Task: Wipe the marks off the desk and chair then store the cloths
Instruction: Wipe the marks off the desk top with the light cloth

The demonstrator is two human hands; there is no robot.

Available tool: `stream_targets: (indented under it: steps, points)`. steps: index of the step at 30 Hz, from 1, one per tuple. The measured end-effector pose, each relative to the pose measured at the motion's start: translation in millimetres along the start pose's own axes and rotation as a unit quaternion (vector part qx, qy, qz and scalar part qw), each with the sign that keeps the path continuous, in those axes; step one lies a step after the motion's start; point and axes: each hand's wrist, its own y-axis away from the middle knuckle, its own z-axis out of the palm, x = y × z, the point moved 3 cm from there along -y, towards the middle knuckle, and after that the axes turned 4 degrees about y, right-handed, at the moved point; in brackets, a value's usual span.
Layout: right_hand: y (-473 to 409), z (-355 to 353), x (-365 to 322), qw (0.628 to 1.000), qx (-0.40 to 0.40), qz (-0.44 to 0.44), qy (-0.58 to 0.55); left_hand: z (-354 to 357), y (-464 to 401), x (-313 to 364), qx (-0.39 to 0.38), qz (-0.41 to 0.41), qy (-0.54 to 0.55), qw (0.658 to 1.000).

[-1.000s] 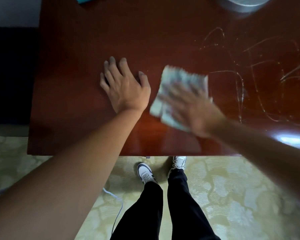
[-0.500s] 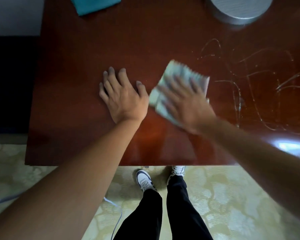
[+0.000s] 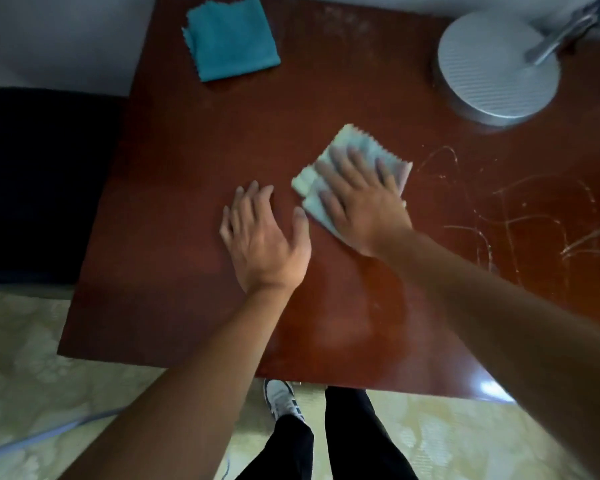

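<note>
A reddish-brown wooden desk (image 3: 194,174) fills the view. My right hand (image 3: 364,199) presses flat on a folded pale green cloth (image 3: 352,142) near the desk's middle. Just left of it my left hand (image 3: 264,237) lies flat on the wood, fingers spread, holding nothing. Pale scribbled marks (image 3: 506,216) cover the desk to the right of the cloth. A folded teal cloth (image 3: 229,38) lies at the far left corner of the desk.
A round silver lamp base (image 3: 496,67) stands at the far right of the desk. A dark seat (image 3: 39,181) sits beside the desk's left edge. My legs and shoes (image 3: 284,400) stand on patterned pale carpet (image 3: 21,375) below the near edge.
My right hand has slid the pale cloth away from me, up the desk. My view has tipped forward, bringing the teal cloth and lamp base into sight. My left hand stays planted.
</note>
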Motion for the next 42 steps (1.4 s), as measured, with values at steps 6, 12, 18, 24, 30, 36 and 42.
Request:
stream_targets:
  steps: [6, 12, 18, 24, 30, 36, 42]
  points:
    - [35.5, 8.9, -55.7, 0.991, -0.020, -0.125, 0.048, 0.6, 1.1, -3.0, -0.009, 0.002, -0.005, 1.000]
    - [-24.1, 2.1, -15.2, 0.975, -0.051, -0.213, 0.043, 4.8, -11.5, 7.1, -0.025, 0.000, -0.055, 0.998]
    - [-196.1, -26.9, 56.0, 0.996, -0.008, -0.084, 0.034, 56.4, -117.2, 52.4, -0.025, 0.011, -0.088, 0.996]
    - [-256.1, -31.5, 78.4, 0.997, 0.008, -0.072, 0.023, 75.3, -141.2, 63.0, -0.010, -0.005, -0.157, 0.988]
    - [-188.5, -26.2, 75.3, 0.990, 0.022, -0.140, 0.024, 72.8, -141.2, 63.7, -0.007, 0.000, -0.152, 0.988]
    - [-199.1, -30.6, 107.1, 0.976, -0.002, -0.215, 0.030, 74.1, -141.8, 69.0, -0.010, -0.004, -0.154, 0.988]
    - [-263.7, -36.2, 143.1, 0.992, 0.036, -0.115, 0.045, 73.7, -141.0, 67.1, -0.007, -0.008, -0.152, 0.988]
